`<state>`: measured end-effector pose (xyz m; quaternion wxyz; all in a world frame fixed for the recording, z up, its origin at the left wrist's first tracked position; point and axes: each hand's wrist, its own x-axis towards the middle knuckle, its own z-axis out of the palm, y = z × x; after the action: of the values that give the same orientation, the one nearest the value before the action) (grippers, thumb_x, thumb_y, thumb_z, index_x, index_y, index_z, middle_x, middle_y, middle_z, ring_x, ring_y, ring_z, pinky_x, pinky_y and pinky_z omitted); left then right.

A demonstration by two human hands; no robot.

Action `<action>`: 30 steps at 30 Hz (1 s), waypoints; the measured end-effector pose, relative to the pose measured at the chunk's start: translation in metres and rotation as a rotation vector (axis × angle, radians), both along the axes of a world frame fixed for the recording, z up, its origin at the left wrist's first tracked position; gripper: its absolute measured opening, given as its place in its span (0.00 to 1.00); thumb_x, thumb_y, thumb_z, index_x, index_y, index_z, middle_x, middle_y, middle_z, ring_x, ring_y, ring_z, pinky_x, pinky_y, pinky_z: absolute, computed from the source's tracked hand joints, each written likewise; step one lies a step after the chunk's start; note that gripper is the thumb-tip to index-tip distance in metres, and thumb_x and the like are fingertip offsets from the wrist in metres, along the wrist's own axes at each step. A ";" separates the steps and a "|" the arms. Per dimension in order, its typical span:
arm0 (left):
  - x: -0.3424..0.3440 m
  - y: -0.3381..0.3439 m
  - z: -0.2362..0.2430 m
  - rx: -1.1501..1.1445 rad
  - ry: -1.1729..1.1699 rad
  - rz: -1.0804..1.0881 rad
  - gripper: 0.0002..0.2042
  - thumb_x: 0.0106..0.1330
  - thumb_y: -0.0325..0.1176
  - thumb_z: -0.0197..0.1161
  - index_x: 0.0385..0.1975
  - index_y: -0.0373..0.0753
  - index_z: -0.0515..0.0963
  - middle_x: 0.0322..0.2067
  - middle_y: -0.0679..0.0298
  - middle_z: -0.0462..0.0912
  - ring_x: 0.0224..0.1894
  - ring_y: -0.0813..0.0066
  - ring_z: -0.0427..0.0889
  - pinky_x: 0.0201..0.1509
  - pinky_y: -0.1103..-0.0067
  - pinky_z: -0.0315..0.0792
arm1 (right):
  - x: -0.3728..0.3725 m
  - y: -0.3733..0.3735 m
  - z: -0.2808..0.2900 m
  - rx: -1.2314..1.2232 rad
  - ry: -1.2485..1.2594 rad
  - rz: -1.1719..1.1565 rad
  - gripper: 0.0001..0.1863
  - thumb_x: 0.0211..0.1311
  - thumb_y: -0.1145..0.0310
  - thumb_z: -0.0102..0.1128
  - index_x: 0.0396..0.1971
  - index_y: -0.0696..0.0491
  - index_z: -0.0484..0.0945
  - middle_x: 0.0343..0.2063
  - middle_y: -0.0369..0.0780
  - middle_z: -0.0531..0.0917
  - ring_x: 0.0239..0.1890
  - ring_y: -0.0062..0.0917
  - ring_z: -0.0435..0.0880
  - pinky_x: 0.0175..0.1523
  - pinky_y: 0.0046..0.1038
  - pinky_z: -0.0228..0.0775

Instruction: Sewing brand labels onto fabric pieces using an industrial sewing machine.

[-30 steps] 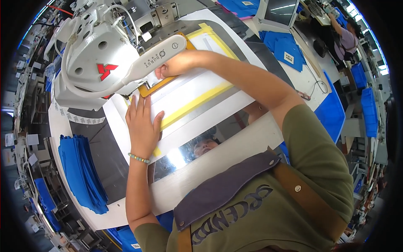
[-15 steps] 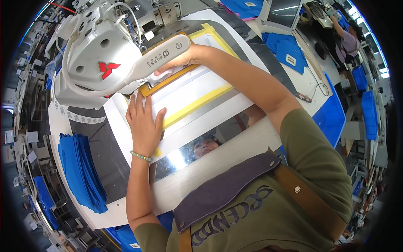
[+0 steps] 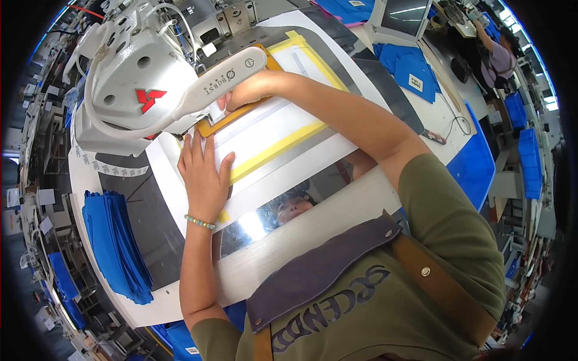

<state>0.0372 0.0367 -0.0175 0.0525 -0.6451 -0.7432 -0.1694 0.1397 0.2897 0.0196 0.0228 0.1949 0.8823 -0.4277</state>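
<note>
My left hand [image 3: 203, 177] lies flat with its fingers stretched out on the left part of a white sheet with yellow tape strips [image 3: 280, 153]. Its fingertips touch the near left end of an orange-yellow frame [image 3: 226, 123]. Over that frame, my right hand [image 3: 250, 93] is bent, with its fingers drawn together beside a small white piece [image 3: 215, 114]. A white lamp arm [image 3: 226, 78] covers part of this hand, so its exact grip is hidden. The white sewing machine head [image 3: 141, 75] stands just left of the lamp arm.
A stack of folded blue fabric [image 3: 117, 246] lies at the table's left. More blue pieces with white labels [image 3: 415, 78] lie at the back right, near a screen [image 3: 404, 21]. A blue bin [image 3: 472, 159] is at the right edge. Another person [image 3: 497, 57] works farther off.
My right hand has shifted slightly left and nearer, and its fingertips show more below the lamp arm. The taped sheet, the frame and my left hand have moved slightly left.
</note>
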 end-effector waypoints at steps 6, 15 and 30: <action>-0.001 0.001 -0.002 0.003 0.016 0.004 0.31 0.76 0.49 0.62 0.71 0.33 0.72 0.76 0.47 0.63 0.78 0.41 0.57 0.79 0.53 0.49 | 0.007 0.000 0.004 -0.034 -0.008 -0.052 0.14 0.52 0.64 0.79 0.40 0.49 0.90 0.38 0.36 0.90 0.43 0.23 0.87 0.48 0.28 0.78; -0.004 0.001 -0.008 0.035 0.000 -0.003 0.31 0.76 0.50 0.60 0.71 0.34 0.72 0.75 0.47 0.63 0.78 0.42 0.56 0.79 0.54 0.49 | 0.032 0.059 0.041 0.154 -0.296 0.180 0.12 0.56 0.68 0.76 0.40 0.53 0.87 0.34 0.39 0.90 0.37 0.23 0.90 0.42 0.30 0.80; -0.007 0.002 -0.014 0.074 0.054 0.013 0.29 0.78 0.51 0.59 0.70 0.36 0.74 0.75 0.49 0.67 0.79 0.46 0.59 0.78 0.57 0.51 | 0.030 0.060 0.026 0.350 -0.370 0.204 0.10 0.54 0.78 0.64 0.37 0.54 0.84 0.27 0.36 0.86 0.31 0.22 0.86 0.39 0.29 0.76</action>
<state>0.0306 0.0383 -0.0317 0.0976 -0.6422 -0.7389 -0.1791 0.1697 0.3496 0.0457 0.1924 0.1808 0.9387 -0.2215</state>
